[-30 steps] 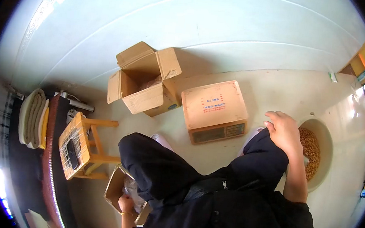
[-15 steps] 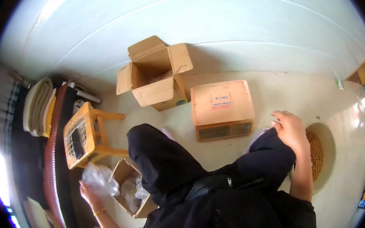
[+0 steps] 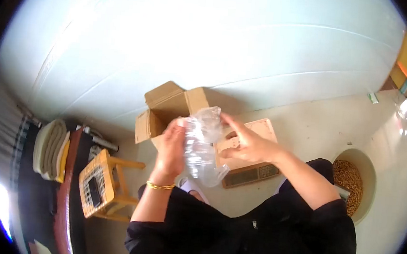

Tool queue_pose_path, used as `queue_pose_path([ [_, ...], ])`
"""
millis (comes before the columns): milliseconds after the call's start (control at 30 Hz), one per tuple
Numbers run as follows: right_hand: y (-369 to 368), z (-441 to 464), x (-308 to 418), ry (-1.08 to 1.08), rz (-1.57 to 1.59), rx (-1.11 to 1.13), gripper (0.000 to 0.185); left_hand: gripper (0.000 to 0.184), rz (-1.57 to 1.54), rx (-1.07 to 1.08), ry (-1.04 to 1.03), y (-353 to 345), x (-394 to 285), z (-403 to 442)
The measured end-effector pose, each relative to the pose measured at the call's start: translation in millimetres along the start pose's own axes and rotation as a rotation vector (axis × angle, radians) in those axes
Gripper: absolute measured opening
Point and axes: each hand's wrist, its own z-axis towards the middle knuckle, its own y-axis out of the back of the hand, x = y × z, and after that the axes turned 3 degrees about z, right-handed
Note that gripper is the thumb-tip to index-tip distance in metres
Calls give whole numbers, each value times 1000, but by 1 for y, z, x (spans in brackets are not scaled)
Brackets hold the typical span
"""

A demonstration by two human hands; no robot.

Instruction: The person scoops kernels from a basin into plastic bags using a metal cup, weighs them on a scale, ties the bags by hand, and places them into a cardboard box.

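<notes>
A crumpled clear plastic bag [image 3: 201, 148] hangs in front of me at mid-view. My left hand [image 3: 172, 146], with a gold bracelet at the wrist, grips the bag's left side. On the other side, my right hand [image 3: 247, 142] has its fingers apart, the index fingertip at the bag's upper right edge. Behind the hands are an open cardboard box [image 3: 143, 127] and a closed cardboard box [image 3: 263, 128] with a flat top. Both boxes are partly hidden by the hands and bag.
On the left, a wooden stool [image 3: 106, 174] carries a dark phone-like object [image 3: 94, 191]. Folded cloth [image 3: 50, 146] lies beyond it. To my right stands a pale bucket [image 3: 371, 188] with brown pellet-like pieces [image 3: 350, 179] inside. A pale wall [image 3: 248, 49] rises ahead.
My left hand has brought the plastic bag from beside the small box at lower left to the middle. My right hand has come in from the right to the bag. The view has tilted upward.
</notes>
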Motion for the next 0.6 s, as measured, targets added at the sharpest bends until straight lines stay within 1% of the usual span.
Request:
queue_pose_path([
  [33, 1, 2, -9, -180, 17, 68, 40, 19, -7, 80, 59, -10, 17, 13],
  [67, 4, 4, -16, -362, 42, 139, 35, 19, 87, 129, 50, -8, 34, 26],
  [100, 13, 4, -21, -536, 53, 116, 32, 19, 179, 171, 44, -2, 52, 37],
  [133, 24, 2, -29, -714, 66, 98, 29, 18, 349, 171, 14, 10, 66, 49],
  [167, 38, 2, -46, -727, 70, 96, 29, 18, 348, 174, 28, 22, 79, 62],
  [200, 51, -2, -72, -739, -49, -15, 30, 18, 229, 67, 98, 35, 93, 71],
  [233, 54, -6, -75, -752, -173, -125, 31, 18, 112, -40, 169, 35, 94, 69],
  [267, 59, -8, -76, -764, -182, -136, 31, 20, -79, -18, 272, 33, 86, 60],
  [300, 64, -9, -73, -730, 3, -242, 31, 20, -89, -10, 278, 35, 92, 66],
  [333, 64, -9, -70, -696, 190, -334, 31, 23, -274, 49, 385, 41, 100, 68],
  [367, 53, -13, -71, -717, 185, -312, 31, 27, -464, 92, 491, 47, 107, 64],
  [400, 36, -20, -70, -536, 1, -311, 35, 30, -558, 151, 571, 49, 115, 64],
  [433, 18, -24, -71, -441, -86, -307, 36, 30, -567, 141, 571, 45, 115, 62],
  [467, 1, -29, -71, -348, -176, -309, 38, 30, -607, 197, 594, 37, 110, 56],
  [500, -17, -34, -76, -195, -161, -214, 39, 30, -647, 257, 619, 28, 107, 52],
  [567, -25, -35, -71, -47, -145, -115, 39, 28, -608, 250, 637, 20, 107, 49],
  [600, -24, -37, -65, -418, -15, 54, 36, 26, -596, 258, 651, 23, 110, 48],
])
